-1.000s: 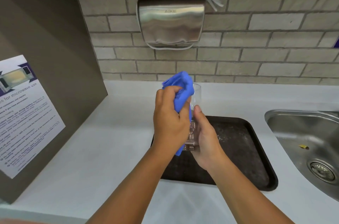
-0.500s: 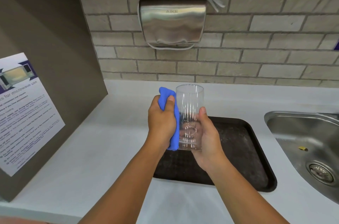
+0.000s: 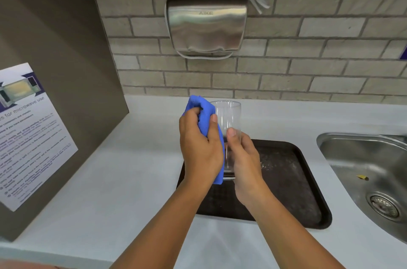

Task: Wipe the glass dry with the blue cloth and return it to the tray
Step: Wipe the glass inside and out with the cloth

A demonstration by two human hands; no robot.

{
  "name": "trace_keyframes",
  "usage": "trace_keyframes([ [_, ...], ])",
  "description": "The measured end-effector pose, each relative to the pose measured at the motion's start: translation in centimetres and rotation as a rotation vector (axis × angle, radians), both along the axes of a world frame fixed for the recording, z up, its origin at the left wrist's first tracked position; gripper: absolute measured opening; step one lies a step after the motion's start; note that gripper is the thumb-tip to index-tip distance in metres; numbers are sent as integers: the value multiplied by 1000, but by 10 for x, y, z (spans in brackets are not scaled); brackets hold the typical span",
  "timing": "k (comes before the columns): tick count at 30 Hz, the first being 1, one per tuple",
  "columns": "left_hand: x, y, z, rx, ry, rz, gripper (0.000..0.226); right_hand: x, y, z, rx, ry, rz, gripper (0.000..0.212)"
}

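Glass held upright above the tray, cloth pressed to its side.

Head view: the right hand (image 3: pixel 245 158) grips the glass (image 3: pixel 228 121) low down over the dark tray (image 3: pixel 297 180); the left hand (image 3: pixel 199 147) clutches the blue cloth (image 3: pixel 203 114) against the glass's left wall.

Two bare arms come up from the bottom edge. No sleeves show on them at all. The left hand (image 3: pixel 199 147) wears no glove, ring or watch. The right hand (image 3: pixel 245 163) is just as plain, with no glove, ring or band. The nails are short and have no paint. Both wrists are bare too. Nothing else of the person shows.
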State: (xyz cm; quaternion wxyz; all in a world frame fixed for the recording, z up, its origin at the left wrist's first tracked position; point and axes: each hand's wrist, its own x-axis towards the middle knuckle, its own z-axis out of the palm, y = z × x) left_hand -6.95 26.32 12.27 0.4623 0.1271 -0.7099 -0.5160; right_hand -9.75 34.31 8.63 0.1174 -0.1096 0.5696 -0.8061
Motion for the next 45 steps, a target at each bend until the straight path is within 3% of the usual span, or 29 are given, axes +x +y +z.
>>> trace_keyframes([
  [7, 6, 3, 3, -352, 19, -56, 21, 7, 1, 9, -1, -27, 54, 59],
  [9, 3, -5, 4, -231, 15, -97, 10, 8, 3, 9, -33, -76, 74, 70],
  [12, -7, -23, 3, 233, -174, -135, 9, 8, 8, 10, -129, -209, 183, 82],
  [15, -7, -29, 3, 485, -316, -239, 12, 4, 12, 6, -161, -245, 279, 70],
  [17, -1, -21, 4, 351, -231, -175, 10, 4, 12, 3, -167, -263, 292, 64],
  [20, 11, -1, 2, -155, -89, -106, 5, 5, 10, 0, -161, -263, 270, 61],
  [22, 13, 3, 2, -316, -39, -115, 12, 5, 9, -1, -184, -256, 290, 56],
  [23, 11, 0, 4, -268, -32, -121, 11, 4, 10, -1, -210, -269, 308, 56],
  [25, 6, -10, 10, 40, -99, -167, 3, 4, 12, -3, -263, -281, 356, 62],
  [27, 0, -19, 9, 392, -237, -258, 14, 2, 13, -6, -301, -284, 367, 71],
  [28, -1, -21, 7, 469, -286, -286, 17, 2, 14, -7, -305, -298, 360, 74],
  [33, -9, -20, -3, 395, -235, -219, 16, 1, 14, -10, -300, -337, 355, 72],
  [38, -12, -22, -9, 318, -201, -147, 17, 1, 8, -4, -116, -295, 57, 84],
  [42, -10, -19, -12, 209, -156, -85, 14, 7, 5, -2, 59, -216, 12, 62],
  [45, -8, -14, -14, 146, -110, -70, 9, 10, 0, -4, 153, -105, -15, 81],
])
